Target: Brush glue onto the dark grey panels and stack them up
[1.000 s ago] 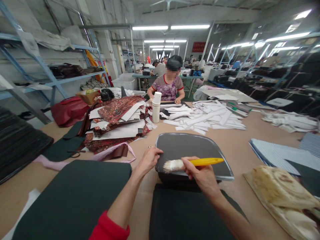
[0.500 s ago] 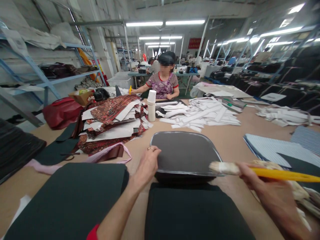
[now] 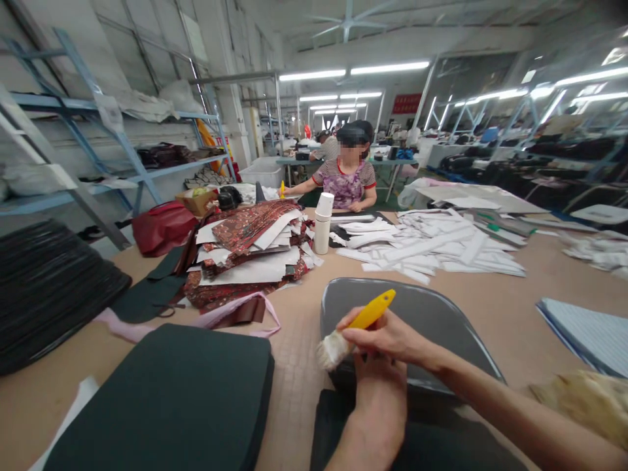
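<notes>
My right hand [image 3: 387, 337] is closed around a paintbrush [image 3: 370, 311] with a yellow handle. Its pale, caked bristles point down and left, over the near left rim of a stack of dark grey rounded panels [image 3: 426, 304]. A shiny, wet-looking band runs along the top panel's edge. Just below the brush, my left hand [image 3: 380, 379] is at the near edge of that stack; its fingers are mostly hidden by my right hand. Dark green panels lie nearest me, one stack [image 3: 171, 392] to the left and another [image 3: 432, 438] under my forearms.
Patterned red-brown pieces [image 3: 245, 235] are piled beyond, beside stacked white cups [image 3: 322, 222]. White strips [image 3: 432, 242] spread across the table's far side. A black stack [image 3: 53, 294] stands far left. Another person [image 3: 346, 180] sits opposite. Striped sheets [image 3: 589, 333] lie right.
My right hand has swung the brush from the panel's right corner to its near left corner. My left hand has shifted from the left edge to the near edge. The view has turned left.
</notes>
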`<action>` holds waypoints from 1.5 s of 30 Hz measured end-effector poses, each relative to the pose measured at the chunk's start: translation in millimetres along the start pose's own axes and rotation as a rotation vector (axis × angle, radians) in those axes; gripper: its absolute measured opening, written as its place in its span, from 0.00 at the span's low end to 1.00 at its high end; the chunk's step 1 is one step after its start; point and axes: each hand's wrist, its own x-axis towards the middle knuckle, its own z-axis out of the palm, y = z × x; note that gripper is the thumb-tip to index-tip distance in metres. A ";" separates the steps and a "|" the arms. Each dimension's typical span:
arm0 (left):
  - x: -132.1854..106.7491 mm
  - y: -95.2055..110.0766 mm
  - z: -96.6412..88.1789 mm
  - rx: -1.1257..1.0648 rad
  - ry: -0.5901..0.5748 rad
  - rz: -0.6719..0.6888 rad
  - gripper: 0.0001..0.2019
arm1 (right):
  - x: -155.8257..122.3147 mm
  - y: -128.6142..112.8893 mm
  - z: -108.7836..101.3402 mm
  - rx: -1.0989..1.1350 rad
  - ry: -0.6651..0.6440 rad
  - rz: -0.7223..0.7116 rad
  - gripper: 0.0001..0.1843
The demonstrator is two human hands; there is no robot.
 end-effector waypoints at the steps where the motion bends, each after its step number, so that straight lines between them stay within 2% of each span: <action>1: 0.9 -0.8 1.3 -0.010 0.000 -0.008 0.23 | 7.0 4.2 3.7 0.002 -0.047 0.026 0.13; 3: 0.9 -2.5 0.2 -0.051 -0.009 0.012 0.20 | 24.5 14.3 3.6 -0.016 -0.074 0.050 0.13; 4: 0.3 -3.5 -1.9 -0.079 -0.010 0.029 0.18 | 35.3 19.6 -0.1 -0.035 -0.030 0.033 0.14; 9: -2.7 -7.1 -13.5 -0.168 0.025 0.039 0.17 | 91.5 40.2 -36.5 -0.122 0.343 -0.078 0.22; 12: -0.6 -7.3 -14.8 -0.190 -0.009 0.025 0.17 | 109.6 42.8 -51.4 -0.147 0.444 -0.105 0.24; 15: 3.4 -8.1 -11.7 -0.209 -0.056 0.015 0.17 | 114.0 42.8 -57.0 -0.171 0.414 -0.125 0.25; 18: 7.7 -10.0 -3.6 -0.212 -0.024 0.027 0.18 | 108.3 46.0 -70.0 -0.214 0.398 -0.109 0.22; 23: 13.0 -13.7 14.6 -0.149 0.055 0.035 0.18 | 96.0 51.6 -100.1 -0.295 0.564 -0.059 0.17; 26: 15.1 -16.0 19.2 -0.147 0.074 0.062 0.19 | 100.4 53.3 -98.1 -0.289 0.541 -0.063 0.19; 29: 16.3 -16.9 18.6 -0.124 0.034 0.042 0.21 | 100.3 58.6 -98.8 -0.281 0.507 -0.059 0.17; 32: 15.1 -17.0 17.5 -0.104 0.058 0.033 0.22 | 74.7 68.1 -125.9 -0.303 0.606 -0.015 0.13; 36: 11.4 -18.6 16.6 -0.089 0.149 0.065 0.20 | 10.1 74.1 -187.1 -0.359 0.839 0.086 0.13; 39: 10.2 -18.8 12.2 -0.056 0.164 0.087 0.20 | -32.7 67.8 -219.0 -0.366 0.966 0.109 0.13; 42: 11.4 -15.6 6.2 -0.013 0.169 0.077 0.23 | -67.3 62.3 -228.7 -0.308 0.972 0.079 0.24; 45: 14.0 -10.1 4.5 0.040 0.180 0.035 0.25 | -103.4 70.2 -225.4 -0.244 0.848 0.034 0.31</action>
